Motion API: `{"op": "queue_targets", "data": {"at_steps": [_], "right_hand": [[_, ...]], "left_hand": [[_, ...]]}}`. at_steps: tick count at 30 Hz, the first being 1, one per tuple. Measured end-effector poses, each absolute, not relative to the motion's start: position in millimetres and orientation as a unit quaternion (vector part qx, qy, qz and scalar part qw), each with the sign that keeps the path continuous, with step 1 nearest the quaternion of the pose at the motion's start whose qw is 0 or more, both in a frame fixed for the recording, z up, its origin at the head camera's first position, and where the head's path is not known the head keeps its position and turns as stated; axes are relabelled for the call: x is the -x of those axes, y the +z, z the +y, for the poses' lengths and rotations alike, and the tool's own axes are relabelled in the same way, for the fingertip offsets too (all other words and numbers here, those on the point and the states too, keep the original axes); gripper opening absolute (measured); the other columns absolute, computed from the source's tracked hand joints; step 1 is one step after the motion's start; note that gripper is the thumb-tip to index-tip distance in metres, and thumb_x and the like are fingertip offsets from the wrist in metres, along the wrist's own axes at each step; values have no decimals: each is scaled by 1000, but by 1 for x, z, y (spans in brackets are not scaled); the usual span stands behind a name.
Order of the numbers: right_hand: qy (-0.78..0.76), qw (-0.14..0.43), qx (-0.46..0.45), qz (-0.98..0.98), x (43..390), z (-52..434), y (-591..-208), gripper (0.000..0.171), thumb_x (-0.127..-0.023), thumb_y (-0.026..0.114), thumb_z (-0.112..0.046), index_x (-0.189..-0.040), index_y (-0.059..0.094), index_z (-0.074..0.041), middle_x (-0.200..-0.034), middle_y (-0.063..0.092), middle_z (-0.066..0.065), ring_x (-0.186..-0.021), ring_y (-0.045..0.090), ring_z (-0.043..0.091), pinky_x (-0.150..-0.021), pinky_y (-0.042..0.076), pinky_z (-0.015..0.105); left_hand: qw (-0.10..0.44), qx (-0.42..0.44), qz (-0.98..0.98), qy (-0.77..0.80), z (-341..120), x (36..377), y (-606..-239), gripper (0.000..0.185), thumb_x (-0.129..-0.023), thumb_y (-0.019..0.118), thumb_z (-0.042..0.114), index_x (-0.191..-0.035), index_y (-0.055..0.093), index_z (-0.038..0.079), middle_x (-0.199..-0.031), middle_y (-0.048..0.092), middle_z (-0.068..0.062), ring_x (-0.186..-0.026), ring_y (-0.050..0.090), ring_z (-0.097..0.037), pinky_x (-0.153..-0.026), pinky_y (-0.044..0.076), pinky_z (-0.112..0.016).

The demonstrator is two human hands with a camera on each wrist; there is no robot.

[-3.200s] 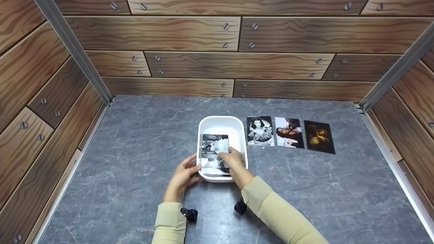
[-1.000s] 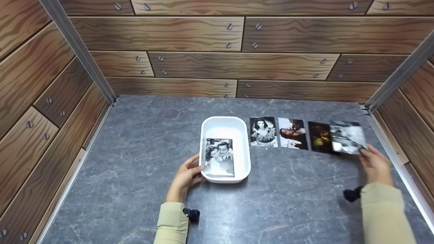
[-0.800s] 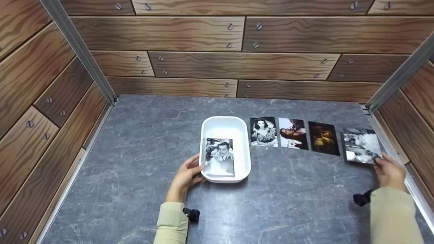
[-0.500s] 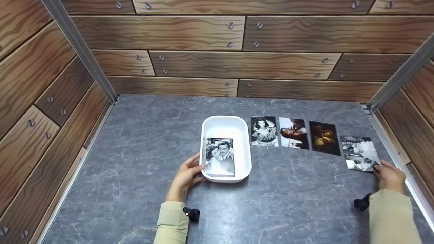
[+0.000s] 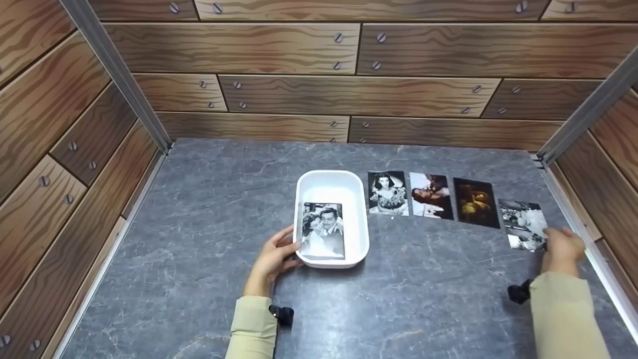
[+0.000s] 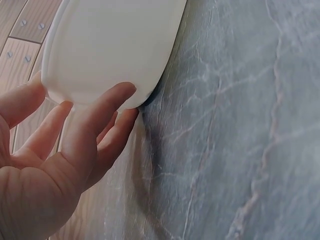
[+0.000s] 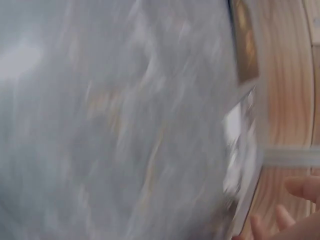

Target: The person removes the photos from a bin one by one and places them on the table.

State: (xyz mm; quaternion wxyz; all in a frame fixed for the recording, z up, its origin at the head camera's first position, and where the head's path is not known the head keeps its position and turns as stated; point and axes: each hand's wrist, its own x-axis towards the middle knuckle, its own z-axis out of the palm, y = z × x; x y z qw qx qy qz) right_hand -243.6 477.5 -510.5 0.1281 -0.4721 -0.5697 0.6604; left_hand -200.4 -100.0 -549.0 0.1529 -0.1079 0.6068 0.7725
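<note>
A grey marbled table [image 5: 209, 199] carries a white tub [image 5: 333, 187] near its middle. To the tub's right four photos lie flat in a row: portrait [image 5: 387, 193], pale photo [image 5: 431, 196], dark photo [image 5: 476, 203], black-and-white photo [image 5: 522, 223].

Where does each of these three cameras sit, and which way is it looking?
Head: worn high, looking forward and down at the grey table; both sleeved arms show, left hand and right hand.
Left wrist: low by the palm, looking along the fingers touching the white tray.
Right wrist: blurred, near the tabletop; fingertips beside the black-and-white photo.
Shared: the tray appears in head and left wrist views.
</note>
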Motion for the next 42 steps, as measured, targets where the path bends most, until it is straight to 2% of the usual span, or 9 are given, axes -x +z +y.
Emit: {"op": "queue_targets", "data": {"at_steps": [3, 6, 8, 12, 15, 24, 31, 38, 42], "right_hand": [[690, 124, 456, -548, 255, 460, -502, 72, -87, 62, -2, -151, 33, -19, -142, 38, -11, -131, 37, 4, -110, 30, 11], [703, 115, 427, -557, 267, 436, -494, 75, -88, 63, -3, -153, 29, -17, -121, 43, -17, -108, 44, -1, -110, 33, 13], [692, 102, 403, -591, 275, 417, -489, 73, -89, 62, -8, -153, 28, -17, -120, 43, -13, -103, 42, -1, -109, 34, 15], [677, 79, 345, -645, 288, 373, -483, 71, -92, 58, -12, -154, 24, -16, -151, 32, 5, -128, 38, 12, -114, 31, 20], [670, 70, 296, -677, 296, 337, -485, 70, -94, 56, -10, -154, 21, -11, -159, 20, 14, -141, 27, 22, -118, 28, 27], [693, 25, 151, -704, 296, 215, -493, 63, -94, 56, -4, -149, 26, 3, -156, 23, 26, -144, 24, 36, -121, 26, 42], [681, 32, 84, -727, 272, 142, -494, 62, -89, 63, -2, -145, 36, 3, -148, 38, 26, -134, 38, 40, -112, 38, 47], [723, -11, 77, -686, 253, 100, -507, 63, -88, 62, 1, -144, 34, 6, -144, 38, 32, -129, 43, 45, -112, 40, 47], [711, -54, 100, -694, 249, 87, -512, 67, -88, 63, -4, -145, 31, 7, -147, 33, 34, -135, 34, 47, -114, 35, 49]], "left_hand": [[156, 103, 606, 773, -100, 201, -549, 59, -93, 56, -1, -148, 35, 1, -144, 40, -33, -104, 61, -29, -78, 61, -39], [159, 99, 603, 775, -100, 201, -550, 60, -93, 56, -2, -148, 33, 0, -145, 38, -33, -107, 61, -30, -80, 61, -40], [158, 100, 603, 776, -101, 201, -550, 60, -93, 56, -2, -148, 34, 0, -145, 38, -33, -107, 60, -31, -80, 61, -41], [156, 98, 604, 775, -101, 202, -550, 60, -92, 56, -3, -148, 34, 0, -145, 38, -34, -107, 61, -32, -81, 60, -43], [154, 100, 605, 775, -102, 201, -550, 60, -92, 56, -3, -148, 34, 0, -144, 38, -34, -107, 60, -32, -81, 60, -43], [151, 108, 605, 775, -102, 201, -549, 60, -91, 57, -3, -147, 35, 0, -144, 39, -34, -105, 61, -31, -80, 61, -41], [151, 104, 606, 774, -101, 200, -550, 60, -92, 57, -2, -147, 34, 0, -144, 39, -34, -105, 61, -30, -79, 61, -40], [152, 114, 610, 769, -102, 201, -552, 58, -93, 56, -1, -147, 37, 2, -142, 43, -31, -102, 61, -27, -75, 62, -36], [151, 110, 605, 774, -101, 200, -552, 58, -93, 56, -1, -147, 36, 1, -142, 42, -32, -102, 61, -27, -75, 62, -36]]}}
